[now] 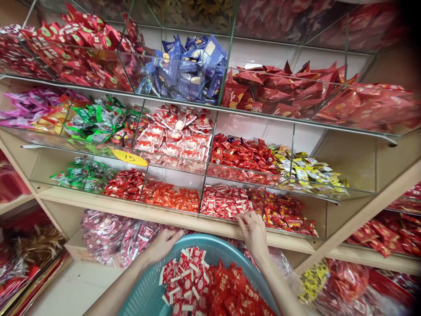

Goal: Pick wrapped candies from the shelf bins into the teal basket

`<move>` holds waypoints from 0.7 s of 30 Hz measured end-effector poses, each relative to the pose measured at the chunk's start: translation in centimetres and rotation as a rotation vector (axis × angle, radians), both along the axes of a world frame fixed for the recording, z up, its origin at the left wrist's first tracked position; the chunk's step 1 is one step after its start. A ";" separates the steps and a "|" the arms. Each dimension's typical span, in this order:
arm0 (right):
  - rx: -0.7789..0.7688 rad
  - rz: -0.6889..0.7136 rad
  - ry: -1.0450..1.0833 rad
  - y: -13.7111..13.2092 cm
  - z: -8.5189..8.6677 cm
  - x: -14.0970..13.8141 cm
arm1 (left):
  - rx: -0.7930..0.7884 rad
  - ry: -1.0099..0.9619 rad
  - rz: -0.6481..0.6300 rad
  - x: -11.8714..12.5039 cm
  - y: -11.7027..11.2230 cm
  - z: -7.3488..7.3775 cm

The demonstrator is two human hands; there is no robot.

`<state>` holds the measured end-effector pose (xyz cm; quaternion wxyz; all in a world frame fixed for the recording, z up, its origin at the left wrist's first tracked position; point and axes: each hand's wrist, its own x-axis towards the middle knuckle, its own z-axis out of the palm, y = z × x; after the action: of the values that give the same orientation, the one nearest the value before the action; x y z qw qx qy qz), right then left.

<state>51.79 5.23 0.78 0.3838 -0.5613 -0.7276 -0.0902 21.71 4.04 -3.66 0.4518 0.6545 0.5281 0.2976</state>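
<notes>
A teal plastic basket [138, 287] is in front of me at the bottom of the view. Red-and-white wrapped candies [187, 278] fill its left part and plain red packets [230, 289] its right. My left hand [164, 245] is closed on the basket's far left rim. At the front glass of the lowest shelf, my right hand [252, 228] has its fingers curled and together, beside a bin of small red-and-white candies [223, 199]. Whether a candy is between those fingers is hidden.
Clear dividers split the shelves into bins. Blue packets [194, 70] and large red packets [272, 87] lie higher up. A yellow tag [130, 157] reading 15 hangs on the middle shelf's front. Bagged candies [105, 237] sit below the wooden ledge [171, 215].
</notes>
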 end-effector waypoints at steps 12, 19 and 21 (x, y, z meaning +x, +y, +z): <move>0.065 0.081 0.141 -0.1 1.5 -0.5 | -0.012 0.052 0.007 0.1 -0.5 0.7; 0.015 0.241 0.210 -1.2 4.0 -2.5 | -0.012 0.037 -0.008 0.0 -0.4 0.4; -0.090 0.324 0.200 -1.6 4.3 -3.3 | -0.018 0.031 -0.008 -0.1 -0.4 0.3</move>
<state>48.46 3.58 5.07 0.4383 -0.4596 -0.7700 0.0615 21.62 3.68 -3.40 0.4506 0.6570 0.5350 0.2811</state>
